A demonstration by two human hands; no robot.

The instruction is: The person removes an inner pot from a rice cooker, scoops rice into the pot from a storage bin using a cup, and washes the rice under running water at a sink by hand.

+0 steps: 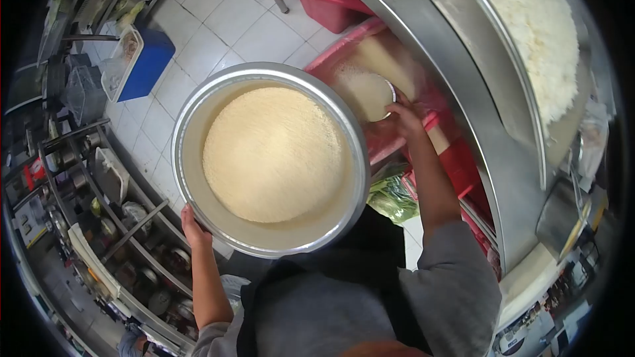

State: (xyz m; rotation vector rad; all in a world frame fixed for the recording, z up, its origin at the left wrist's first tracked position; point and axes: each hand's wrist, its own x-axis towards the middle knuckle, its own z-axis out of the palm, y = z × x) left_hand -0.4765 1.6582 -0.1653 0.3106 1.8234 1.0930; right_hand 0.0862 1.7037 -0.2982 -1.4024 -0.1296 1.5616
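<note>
A large round metal pot (178,152) holds a heap of pale dry rice grains (271,152) and sits in front of my body. My left hand (195,226) is closed on the pot's lower left rim. My right hand (406,118) grips the edge of a round, white-rimmed scooping cup (370,98) that looks full of pale grains. The cup is over a pink-red bin (323,59) just right of the pot. Pale contents show inside this bin, partly hidden by the pot and my arm.
On the right runs a steel counter (463,112) with a big container of white cooked rice (529,26). Red tubs (324,0) and bagged greens (393,195) are nearby. A blue box (149,59) stands on the tiled floor (231,16); shelving (139,225) lines the left.
</note>
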